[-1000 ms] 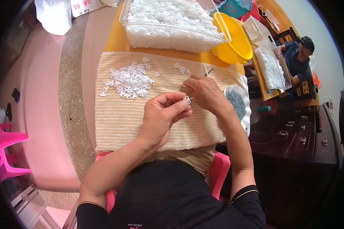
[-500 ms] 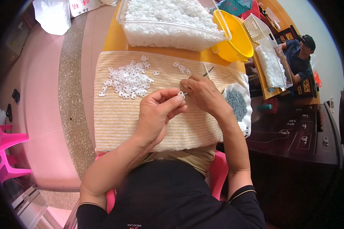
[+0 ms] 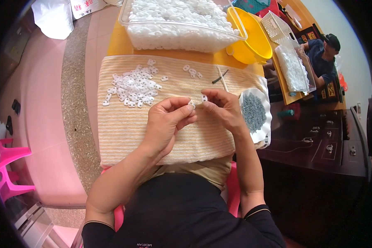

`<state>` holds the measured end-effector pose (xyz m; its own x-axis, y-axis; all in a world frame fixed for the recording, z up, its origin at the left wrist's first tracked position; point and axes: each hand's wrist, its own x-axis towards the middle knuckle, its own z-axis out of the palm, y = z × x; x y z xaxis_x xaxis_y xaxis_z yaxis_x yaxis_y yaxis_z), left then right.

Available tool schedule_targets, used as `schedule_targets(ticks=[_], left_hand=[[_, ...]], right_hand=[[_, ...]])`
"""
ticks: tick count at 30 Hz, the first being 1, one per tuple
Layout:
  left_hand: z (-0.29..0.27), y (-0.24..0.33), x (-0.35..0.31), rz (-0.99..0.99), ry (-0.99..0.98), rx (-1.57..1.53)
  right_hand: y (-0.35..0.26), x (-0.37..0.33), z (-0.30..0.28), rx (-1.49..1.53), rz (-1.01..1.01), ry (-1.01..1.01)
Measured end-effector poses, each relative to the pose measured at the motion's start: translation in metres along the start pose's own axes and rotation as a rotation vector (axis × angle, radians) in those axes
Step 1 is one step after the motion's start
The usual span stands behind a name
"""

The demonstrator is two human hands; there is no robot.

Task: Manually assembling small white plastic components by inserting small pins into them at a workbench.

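Observation:
My left hand (image 3: 164, 124) pinches a small white plastic piece with holes (image 3: 191, 103) between thumb and forefinger, above a striped towel (image 3: 128, 144). Just to its right, my right hand (image 3: 225, 110) grips a second white two-holed piece (image 3: 204, 98) at its fingertips. The two pieces are close together; whether they touch I cannot tell. A heap of the same white pieces (image 3: 135, 86) lies at the far left of the towel. Several more loose pieces (image 3: 192, 72) lie beyond my hands. Right of my right hand stands a white wavy-rimmed dish (image 3: 267, 97) of small grey pins (image 3: 253, 111).
At the back stands a clear tub (image 3: 182, 28) full of white pieces, beside a yellow basin (image 3: 258, 47). A thin dark tool (image 3: 219, 77) and a pale stick (image 3: 222, 78) lie on the towel. Another person (image 3: 322, 60) sits far right by another filled tub (image 3: 292, 70).
My right hand has turned and come back toward my left, now with a white piece at its fingertips. The dark tool it partly covered lies fully visible. My left hand keeps its piece.

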<state>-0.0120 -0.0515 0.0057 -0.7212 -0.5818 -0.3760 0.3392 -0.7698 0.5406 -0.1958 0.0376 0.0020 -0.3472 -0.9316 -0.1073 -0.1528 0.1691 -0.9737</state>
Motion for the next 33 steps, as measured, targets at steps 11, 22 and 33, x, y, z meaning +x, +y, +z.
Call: schedule_targets(ticks=[11, 22, 33], left_hand=[[-0.007, -0.006, 0.006, -0.046, 0.008, 0.047], [-0.006, -0.002, 0.007, -0.073, 0.043, 0.057], [-0.004, 0.0, 0.008, -0.083, 0.048, 0.081]], right_hand=[[0.001, -0.01, 0.009, 0.285, 0.079, -0.034], [-0.001, -0.011, 0.012, 0.366, 0.117, 0.024], [-0.002, -0.011, 0.012, 0.282, 0.124, 0.008]])
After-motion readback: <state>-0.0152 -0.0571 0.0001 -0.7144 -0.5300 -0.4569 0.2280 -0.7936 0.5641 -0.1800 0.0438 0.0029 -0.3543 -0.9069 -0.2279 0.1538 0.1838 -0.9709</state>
